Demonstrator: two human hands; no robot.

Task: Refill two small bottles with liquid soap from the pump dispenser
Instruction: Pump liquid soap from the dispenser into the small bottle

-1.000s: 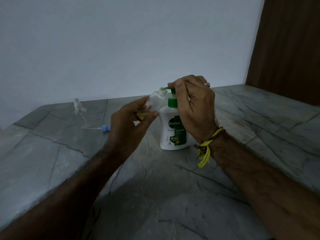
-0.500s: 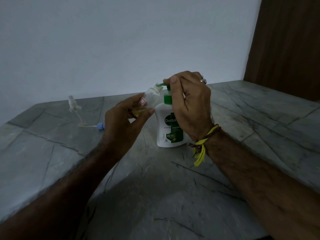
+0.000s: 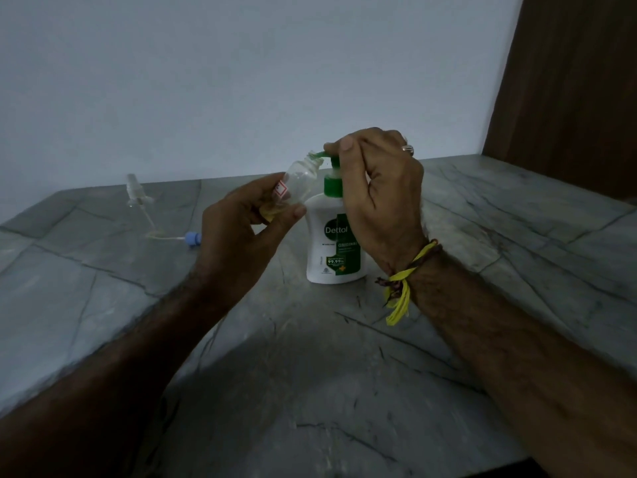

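A white Dettol pump dispenser [image 3: 327, 243] with a green collar and pump head stands on the grey stone table [image 3: 310, 374]. My right hand [image 3: 375, 198] curls over the pump head, thumb on top of the green spout. My left hand [image 3: 241, 229] holds a small clear bottle [image 3: 300, 175], tilted, its open mouth against the spout tip. A little yellowish liquid sits at the bottle's bottom, between my fingers.
At the back left of the table stands a clear spray head [image 3: 136, 191] with a thin dip tube, and a small blue cap [image 3: 191, 239] lies nearer. A white wall is behind; a brown wooden panel [image 3: 568, 91] stands at the right.
Both hands stay on the bottle and the pump. The pump head sits slightly higher on its collar than a second ago. The camera view has shifted a little.
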